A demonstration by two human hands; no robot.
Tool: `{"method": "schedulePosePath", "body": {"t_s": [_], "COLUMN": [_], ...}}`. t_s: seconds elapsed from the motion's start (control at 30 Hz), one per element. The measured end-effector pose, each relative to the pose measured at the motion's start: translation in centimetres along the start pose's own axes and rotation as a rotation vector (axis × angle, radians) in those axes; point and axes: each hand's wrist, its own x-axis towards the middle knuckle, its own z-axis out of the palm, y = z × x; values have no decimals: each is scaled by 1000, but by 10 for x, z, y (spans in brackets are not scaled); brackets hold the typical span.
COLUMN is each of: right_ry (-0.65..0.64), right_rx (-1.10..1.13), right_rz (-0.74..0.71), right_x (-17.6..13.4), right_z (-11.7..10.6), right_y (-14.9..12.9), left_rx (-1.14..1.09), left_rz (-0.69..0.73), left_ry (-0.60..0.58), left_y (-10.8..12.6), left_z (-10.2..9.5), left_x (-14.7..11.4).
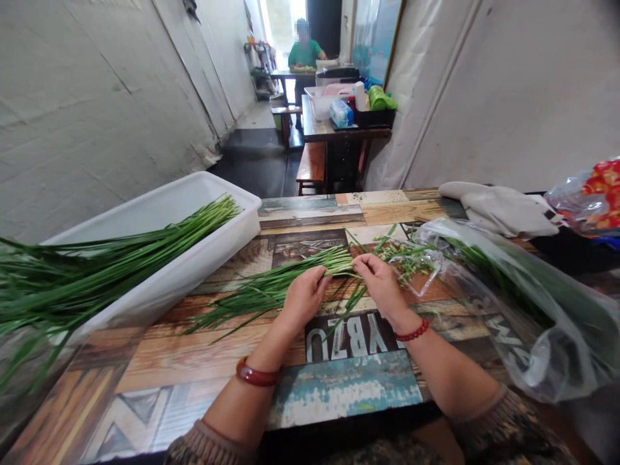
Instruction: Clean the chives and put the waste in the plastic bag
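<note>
My left hand [304, 298] pinches a garlic chive stalk near its pale end, thumb against forefinger. Close on the right, my right hand [380, 284] is closed on the tip of the same stalk. Behind and left of both hands lies a loose bundle of garlic chives [264, 285], its pale ends pointing right and its green leaves spreading left over the table. A scatter of chive trimmings [411, 259] lies just beyond my right hand, and a few loose leaves rest below the fingers.
A long white plastic bin [206, 281] holding more chives [159, 248] stands at left. At right, a clear plastic bag [564, 323] contains green leaves, with a pale cloth [504, 210] behind it. Farther back are another table [317, 132], a bench [311, 161] and a person in green [305, 55].
</note>
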Motion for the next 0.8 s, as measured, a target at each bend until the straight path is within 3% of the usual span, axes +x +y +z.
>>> {"method": "schedulePosePath", "body": {"t_s": [0.13,0.23,0.33,0.5,0.63,0.8], "right_ry": [110,-24,-161,-180,-195,-199], "right_rx": [-16,-210,-543,-934,-879,-649], "right_rz": [-22,-160,-330,-414,-392,-437], "right_x": [8,10,5,-5,-4,-1], "right_z": [-11,-18,-17,-10,-10,-9], "right_y": [3,0,-4,-7,-8,-5], "left_rx": [-16,-71,-107,-107,-90,-91], "left_rz": [-94,-109,-86,-57,-47,93], "left_ry": [99,116,101,113,93,161], "left_y": [-3,-5,-5,-7,-7,-6], "left_z": [-5,-8,-7,-4,-3,-3], "left_x": [1,2,2,2,2,3]}}
